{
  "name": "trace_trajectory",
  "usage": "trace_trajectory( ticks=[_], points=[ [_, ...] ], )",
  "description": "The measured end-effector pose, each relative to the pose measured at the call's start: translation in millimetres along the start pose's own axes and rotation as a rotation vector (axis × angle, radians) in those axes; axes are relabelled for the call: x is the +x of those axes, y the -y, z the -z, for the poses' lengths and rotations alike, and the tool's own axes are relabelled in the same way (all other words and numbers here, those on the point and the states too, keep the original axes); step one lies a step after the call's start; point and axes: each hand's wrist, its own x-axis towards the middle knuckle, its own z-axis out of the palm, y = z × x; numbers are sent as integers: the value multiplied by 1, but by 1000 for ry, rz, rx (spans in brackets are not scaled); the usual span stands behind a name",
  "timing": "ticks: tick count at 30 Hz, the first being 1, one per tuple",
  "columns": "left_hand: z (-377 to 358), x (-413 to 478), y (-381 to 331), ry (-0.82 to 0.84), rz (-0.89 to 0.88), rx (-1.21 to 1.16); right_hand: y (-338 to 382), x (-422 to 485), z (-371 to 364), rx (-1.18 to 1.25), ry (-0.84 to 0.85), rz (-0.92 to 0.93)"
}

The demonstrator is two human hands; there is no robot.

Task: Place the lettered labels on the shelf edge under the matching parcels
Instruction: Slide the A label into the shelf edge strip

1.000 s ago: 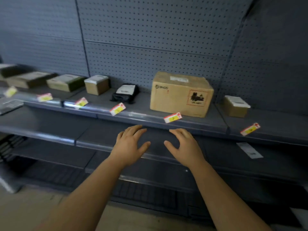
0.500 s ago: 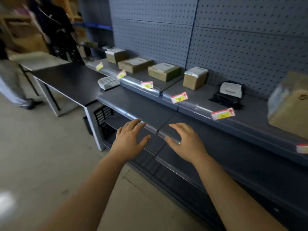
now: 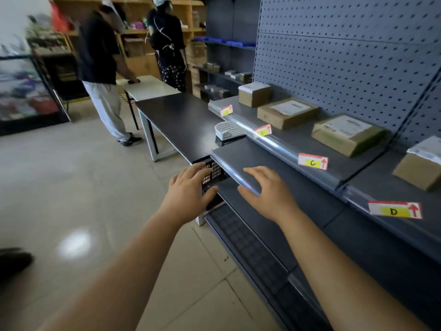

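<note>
Grey pegboard shelving (image 3: pixel 346 56) fills the right side. On its upper shelf edge (image 3: pixel 284 145) stick the lettered labels: the C label (image 3: pixel 312 161), the D label (image 3: pixel 395 209), and two farther labels (image 3: pixel 262 130) too blurred to read. Cardboard parcels (image 3: pixel 347 133) stand on the shelf behind them. Both hands are empty, with fingers spread. The right hand (image 3: pixel 269 194) is over the lower shelf (image 3: pixel 274 161) front, the left hand (image 3: pixel 188 199) beside it. A white basket (image 3: pixel 226 130) lies on the dark worktop (image 3: pixel 176 120) beyond.
</note>
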Motion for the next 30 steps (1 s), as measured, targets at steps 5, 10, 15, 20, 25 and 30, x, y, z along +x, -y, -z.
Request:
trace_trajectory(
  ticks=[5, 10, 15, 20, 25, 30],
  points=[
    [-19, 54, 69, 30, -21, -20, 3, 66, -48, -39, -34, -5],
    [-36, 125, 138, 84, -121, -70, 14, 127, -89, -90, -70, -91],
    [-49, 203, 172, 117, -283, -155, 18, 176, -103, -133, -193, -207],
    [-78, 246, 181, 182, -367, -251, 16, 203, -104, -177, -217, -319],
    [-98, 293, 188, 172, -416, -314, 6, 237, -106, -201, -289, -326],
    [-111, 346, 199, 175, -439, -302, -11, 288, -112, -222, -346, -283]
  ],
)
